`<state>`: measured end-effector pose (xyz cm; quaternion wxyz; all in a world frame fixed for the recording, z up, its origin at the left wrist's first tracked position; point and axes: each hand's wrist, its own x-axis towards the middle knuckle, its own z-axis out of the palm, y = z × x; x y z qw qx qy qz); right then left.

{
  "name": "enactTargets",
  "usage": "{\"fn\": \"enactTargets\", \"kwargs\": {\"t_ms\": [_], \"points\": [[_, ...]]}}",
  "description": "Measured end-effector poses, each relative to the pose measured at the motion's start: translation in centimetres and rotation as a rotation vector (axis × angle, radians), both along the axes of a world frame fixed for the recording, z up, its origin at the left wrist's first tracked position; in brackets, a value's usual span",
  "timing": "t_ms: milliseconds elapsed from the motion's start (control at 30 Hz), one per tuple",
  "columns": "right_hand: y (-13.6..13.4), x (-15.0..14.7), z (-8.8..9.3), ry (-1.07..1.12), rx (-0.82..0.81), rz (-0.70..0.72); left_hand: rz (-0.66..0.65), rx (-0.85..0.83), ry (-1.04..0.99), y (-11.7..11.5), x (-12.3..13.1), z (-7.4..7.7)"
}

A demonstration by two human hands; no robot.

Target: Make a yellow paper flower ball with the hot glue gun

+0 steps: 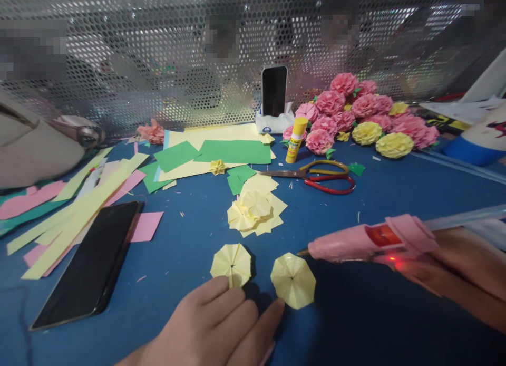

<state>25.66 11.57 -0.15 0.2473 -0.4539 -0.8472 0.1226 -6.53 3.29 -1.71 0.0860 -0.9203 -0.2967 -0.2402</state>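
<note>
My right hand [470,276] is closed around a pink hot glue gun [348,242], its red light lit and its nozzle pointing left. The nozzle tip hovers near the upper right edge of a pale yellow folded-paper rosette [293,281]; whether they touch I cannot tell. My left hand [221,324] lies on the blue table, its index finger stretched to that rosette's lower left edge. Its other fingers, partly curled, overlap the bottom of a second yellow rosette [231,260]. Behind these, more yellow rosettes [253,210] lie in an overlapping pile.
Red-and-yellow-handled scissors [308,173] lie behind the pile, near an upright glue stick [296,140]. Pink and yellow paper flowers [356,113] are heaped back right. Green paper [235,151], yellow strips [87,208] and a black phone [89,266] lie leftward. Another phone [274,92] stands against perforated metal.
</note>
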Motion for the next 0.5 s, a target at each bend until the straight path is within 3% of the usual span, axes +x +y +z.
{"fn": "enactTargets", "kwargs": {"t_ms": [167, 367, 500], "points": [[0.6, -0.7, 1.1, -0.065, -0.055, 0.182, 0.0, 0.009, -0.009, 0.0, 0.2, 0.1], [0.3, 0.7, 0.1, 0.016, 0.077, 0.093, -0.005, 0.015, -0.002, -0.1, 0.3, 0.4], [0.1, 1.8, -0.3, -0.017, 0.074, 0.082, -0.015, 0.012, -0.011, -0.4, 0.1, 0.2]]}}
